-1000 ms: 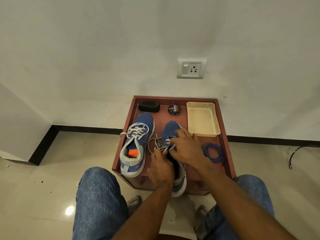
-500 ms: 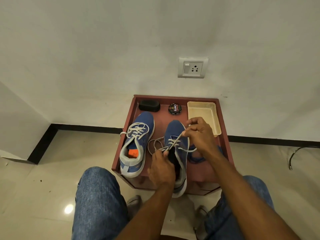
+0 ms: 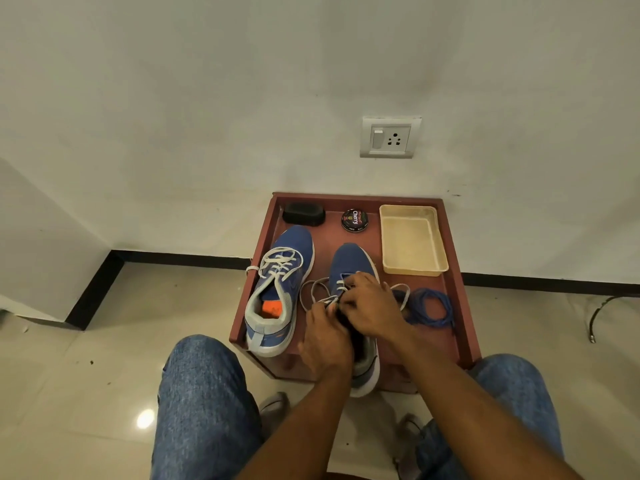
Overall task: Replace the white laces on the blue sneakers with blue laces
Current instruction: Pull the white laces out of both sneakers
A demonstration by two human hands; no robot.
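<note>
White lace (image 3: 313,289) half-unthreaded from right sneaker (image 3: 349,263), near front edge of red-brown tray (image 3: 460,306). Both hands pinch it at the eyelets: left hand (image 3: 325,336), right hand (image 3: 369,306); exact grip probably fingertip, partly hidden. Blue laces (image 3: 431,306) coiled at tray's right edge. Risk: loose loops snag, jerking sneaker off front edge.

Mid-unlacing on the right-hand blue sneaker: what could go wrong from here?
1. Slack loops of the white lace trail beside the right-hand blue sneaker; pulling further may knot them.
2. A white lace loop lies over the coiled blue laces, so they may tangle or get dragged.
3. That sneaker's heel overhangs the red-brown wooden tray edge; a hard tug from the right hand or left hand could tip it off.
</note>
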